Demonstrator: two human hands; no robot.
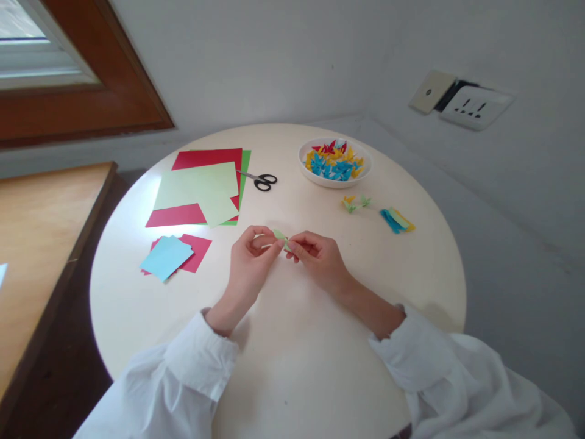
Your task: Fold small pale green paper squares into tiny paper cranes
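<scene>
Plain white walls [274, 67] are rising behind a round white desk [292, 360], where black-handled scissors [264, 182] are lying with their blades reaching the coloured sheets [196, 186] on their left. On the person's side of the scissors, a small green paper piece [280, 235] is sitting between both hands: the left grip [250, 256] is pinching one end and the right grip [319, 257] is pinching the other. Both grips are covering much of it, so its exact folds are hard to tell, and a crooked crease could be going unnoticed there. Pulling too hard from both ends would probably be tearing it, while uneven pinching could be skewing its shape.

To the right of the scissors, a white dish [315, 177] is holding a heap of folded shapes [336, 163]. Right of the scissors and nearer the person, loose folded pieces [351, 205] and a small paper stack [397, 221] are lying exposed; a careless sweep of the right sleeve [425, 350] might be scattering them.
</scene>
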